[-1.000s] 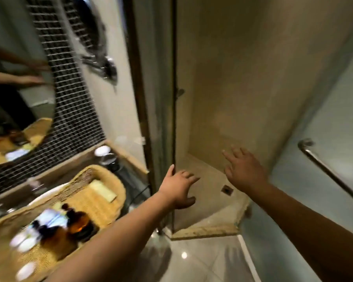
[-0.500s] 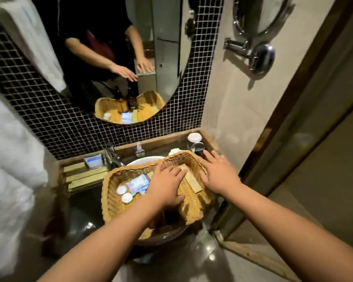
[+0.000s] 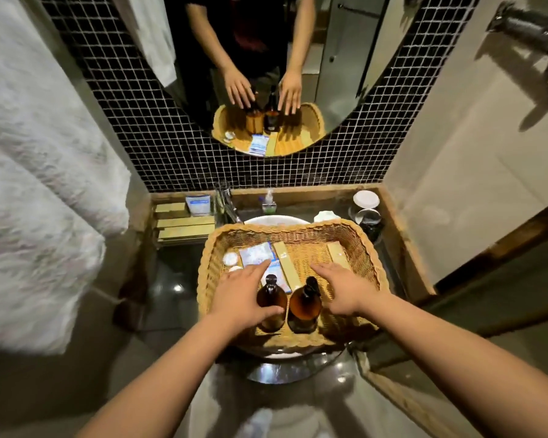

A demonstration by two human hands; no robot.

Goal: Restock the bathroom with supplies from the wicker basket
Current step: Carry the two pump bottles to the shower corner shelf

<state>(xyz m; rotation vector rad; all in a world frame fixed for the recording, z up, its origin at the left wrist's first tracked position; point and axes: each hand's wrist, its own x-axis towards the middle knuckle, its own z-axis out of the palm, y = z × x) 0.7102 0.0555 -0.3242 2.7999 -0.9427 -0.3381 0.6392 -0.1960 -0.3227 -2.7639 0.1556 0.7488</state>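
Hands have pulled back from the middle of the wicker basket, which sits on the sink, to its near end, left hand open with thumb across the left amber bottle, right hand spread just beside the right amber bottle, neither gripping yet, so these bottles look like the next pick.

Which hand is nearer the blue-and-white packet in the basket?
Left. The left hand has its fingers over the blue-and-white packet; the right hand is farther right, beyond the long tan box.

Print on the blue packet seems too blurred to read
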